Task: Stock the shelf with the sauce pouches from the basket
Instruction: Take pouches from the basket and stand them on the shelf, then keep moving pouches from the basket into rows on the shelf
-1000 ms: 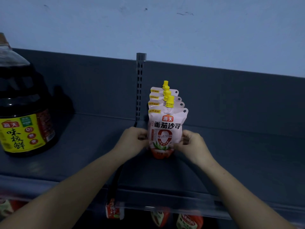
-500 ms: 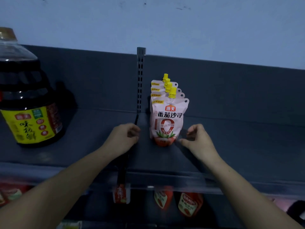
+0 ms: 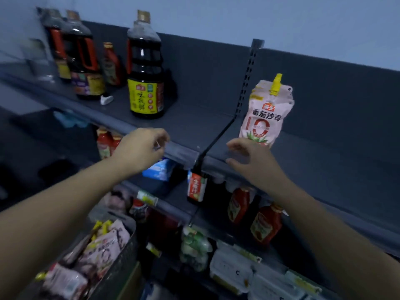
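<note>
Two empty hands hover below the post [image 3: 249,79] — left hand [image 3: 140,148] loosely curled, right hand [image 3: 253,161] spread. Pouches [image 3: 266,113] stand just right of the post; a careless brush from the right hand could topple them.

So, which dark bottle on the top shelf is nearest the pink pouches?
The yellow-labelled bottle, rightmost of them and apart from the cluster farther left.

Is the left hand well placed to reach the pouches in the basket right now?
Probably yes. The left hand holds nothing, and the basket sits below that forearm with its top open; the pouches lie uncovered, nothing over them.
</note>
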`<state>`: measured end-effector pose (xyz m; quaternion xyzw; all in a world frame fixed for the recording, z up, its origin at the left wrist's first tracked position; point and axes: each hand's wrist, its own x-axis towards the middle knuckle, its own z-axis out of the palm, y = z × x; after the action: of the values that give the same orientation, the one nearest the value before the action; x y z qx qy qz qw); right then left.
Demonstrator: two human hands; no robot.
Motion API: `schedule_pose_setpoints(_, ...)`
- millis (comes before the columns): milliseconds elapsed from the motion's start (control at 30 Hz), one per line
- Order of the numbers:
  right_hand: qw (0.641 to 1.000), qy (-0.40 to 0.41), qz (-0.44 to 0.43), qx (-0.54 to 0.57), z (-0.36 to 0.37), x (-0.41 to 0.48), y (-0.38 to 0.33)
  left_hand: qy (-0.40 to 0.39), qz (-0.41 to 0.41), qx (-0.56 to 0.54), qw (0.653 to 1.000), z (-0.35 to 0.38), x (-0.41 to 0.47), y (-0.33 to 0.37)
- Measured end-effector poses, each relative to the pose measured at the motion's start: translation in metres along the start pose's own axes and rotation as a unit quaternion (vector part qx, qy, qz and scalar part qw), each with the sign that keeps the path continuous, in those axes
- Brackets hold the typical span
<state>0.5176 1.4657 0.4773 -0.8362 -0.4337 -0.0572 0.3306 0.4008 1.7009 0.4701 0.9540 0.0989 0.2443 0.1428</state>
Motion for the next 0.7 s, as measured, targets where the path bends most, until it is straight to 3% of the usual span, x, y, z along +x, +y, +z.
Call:
schedule_pose_setpoints(133,0.991,-0.061,-0.109,-0.041,0.037,0.012,-0.041,-0.039,-0.073,0.115,0.99,-0.026,-0.066,-0.027)
schedule_pose_setpoints(233,0.978,-0.139,-0.138,-0.07,0.075,0.022,-0.075,-0.077,-0.126,0.147,0.978,-0.042,-0.11,-0.053)
schedule_pose_setpoints(433,0.933,-0.272,-0.193,-0.137,0.151,0.028,-0.128,-0.108,-0.244,0.169,0.949,-0.057,-0.185,-0.096)
schedule_pose_setpoints(700,0.842,-0.43,-0.216,-0.245,0.272,0.042,-0.176,-0.286,-0.374,0.145,0.87,-0.038,-0.264,-0.185)
